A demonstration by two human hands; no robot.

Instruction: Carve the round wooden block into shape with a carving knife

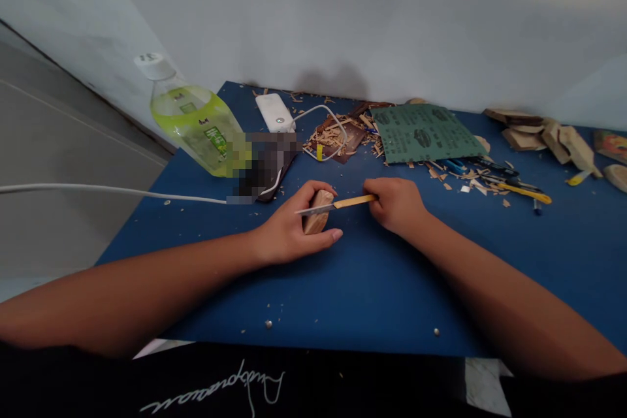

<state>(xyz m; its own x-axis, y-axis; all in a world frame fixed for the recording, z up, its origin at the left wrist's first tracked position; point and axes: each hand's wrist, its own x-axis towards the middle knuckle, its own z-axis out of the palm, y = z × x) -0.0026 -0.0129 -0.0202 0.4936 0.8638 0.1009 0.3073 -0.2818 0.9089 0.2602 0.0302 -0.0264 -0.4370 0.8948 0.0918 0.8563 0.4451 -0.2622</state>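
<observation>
Near the middle of the blue table, my left hand (289, 225) is closed around a small carved wood block (316, 225), with the thumb stretched along its near side. My right hand (396, 206) is wrapped in a fist round the yellow handle of a carving knife (353, 201). The knife's thin metal blade points left and lies across the top of the block. Whether the edge is biting into the wood cannot be made out.
Behind my hands lie wood shavings (337, 134), a green sandpaper sheet (426, 132) and a white power bank (275, 113) with a cable. A bottle of yellow-green liquid (196, 121) stands left. Right are a yellow cutter (526, 192) and wood offcuts (553, 137).
</observation>
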